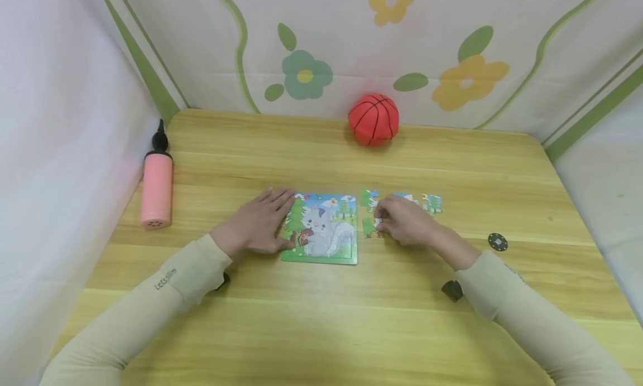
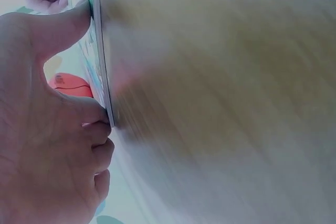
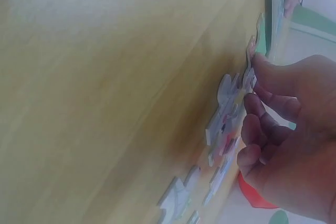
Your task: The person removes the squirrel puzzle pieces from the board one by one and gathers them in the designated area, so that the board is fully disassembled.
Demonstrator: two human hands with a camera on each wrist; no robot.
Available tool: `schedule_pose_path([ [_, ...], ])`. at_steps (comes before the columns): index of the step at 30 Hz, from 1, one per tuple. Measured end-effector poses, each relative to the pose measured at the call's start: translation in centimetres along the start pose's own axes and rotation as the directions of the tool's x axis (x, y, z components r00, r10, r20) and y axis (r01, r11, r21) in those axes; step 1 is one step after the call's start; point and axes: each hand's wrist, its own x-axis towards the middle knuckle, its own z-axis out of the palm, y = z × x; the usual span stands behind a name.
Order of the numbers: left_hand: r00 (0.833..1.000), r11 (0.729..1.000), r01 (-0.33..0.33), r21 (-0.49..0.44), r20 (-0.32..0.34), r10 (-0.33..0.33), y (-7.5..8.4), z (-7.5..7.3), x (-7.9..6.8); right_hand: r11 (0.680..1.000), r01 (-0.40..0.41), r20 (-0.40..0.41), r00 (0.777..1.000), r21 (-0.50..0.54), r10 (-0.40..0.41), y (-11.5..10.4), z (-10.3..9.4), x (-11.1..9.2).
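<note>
A square puzzle board [image 1: 324, 230] lies flat on the table, showing a grey squirrel with a brown acorn. My left hand [image 1: 258, 223] rests at its left side, fingers extended; in the left wrist view the thumb [image 2: 71, 27] and fingertips touch the board's edge. Just right of the board, my right hand [image 1: 409, 221] pinches a puzzle piece [image 1: 369, 227] with green tree print between thumb and fingers, low at the table. More loose pieces lie around that hand, one with green print [image 1: 368, 199] and another [image 1: 433, 203] farther right. The hand partly covers several of them.
A red ball [image 1: 374, 120] with black lines sits at the table's back. A pink hand pump [image 1: 157, 191] stands at the left edge. On the right are a round black chip [image 1: 498, 241] and a dark object [image 1: 452, 290] by the right sleeve. Printed curtains surround the table.
</note>
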Motion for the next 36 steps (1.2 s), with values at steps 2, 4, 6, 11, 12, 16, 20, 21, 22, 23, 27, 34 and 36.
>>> schedule_pose_path([
  [2,1.0,1.0,-0.005,0.009,0.006,0.005,0.2,-0.1,0.1,1.0,0.007,-0.009,1.0,-0.021,-0.007,0.1,0.1,-0.2],
  [4,1.0,1.0,-0.026,0.012,0.003,0.026,0.5,-0.3,0.3,0.999,0.012,-0.027,1.0,-0.042,-0.013,0.0,0.2,-0.4],
  [6,0.999,0.999,-0.05,0.006,0.011,0.05,0.8,-0.5,0.4,0.999,0.024,-0.066,0.997,-0.046,-0.027,-0.3,0.3,-0.5],
  [11,0.995,0.996,-0.076,-0.044,0.054,0.079,1.6,-1.6,0.9,0.995,0.097,-0.155,0.983,-0.028,-0.1,-2.6,0.6,-0.7],
  [12,0.995,0.996,-0.075,-0.052,0.061,0.078,1.7,-1.8,1.2,0.993,0.118,-0.158,0.98,-0.032,-0.121,-3.2,0.7,-0.8],
  [16,0.994,0.996,-0.081,-0.047,0.073,0.084,2.1,-2.1,2.3,0.978,0.182,-0.14,0.971,-0.099,-0.194,-5.3,1.6,-0.7],
  [20,0.992,0.995,-0.09,-0.035,0.085,0.093,2.5,-1.9,3.2,0.955,0.229,-0.146,0.955,-0.189,-0.258,-6.2,2.8,-0.4],
  [21,0.992,0.996,-0.089,-0.03,0.09,0.091,2.6,-1.8,3.4,0.95,0.232,-0.148,0.953,-0.207,-0.265,-6.3,3.1,-0.3],
  [22,0.991,0.996,-0.088,-0.026,0.094,0.09,2.7,-1.7,3.5,0.948,0.233,-0.152,0.951,-0.218,-0.269,-6.4,3.3,-0.3],
  [23,0.991,0.996,-0.085,-0.022,0.099,0.087,2.8,-1.6,3.7,0.947,0.232,-0.153,0.951,-0.223,-0.269,-6.4,3.5,-0.3],
  [27,0.991,0.997,-0.081,-0.006,0.108,0.081,2.9,-1.2,4.1,0.952,0.217,-0.154,0.955,-0.214,-0.252,-6.5,3.8,-0.3],
  [34,0.991,0.997,-0.075,0.015,0.108,0.073,2.9,-0.9,4.3,0.976,0.174,-0.163,0.967,-0.133,-0.195,-6.8,3.9,0.1],
  [36,0.991,0.997,-0.074,0.016,0.109,0.072,3.0,-1.0,4.3,0.981,0.155,-0.159,0.972,-0.117,-0.172,-6.8,3.9,0.2],
])
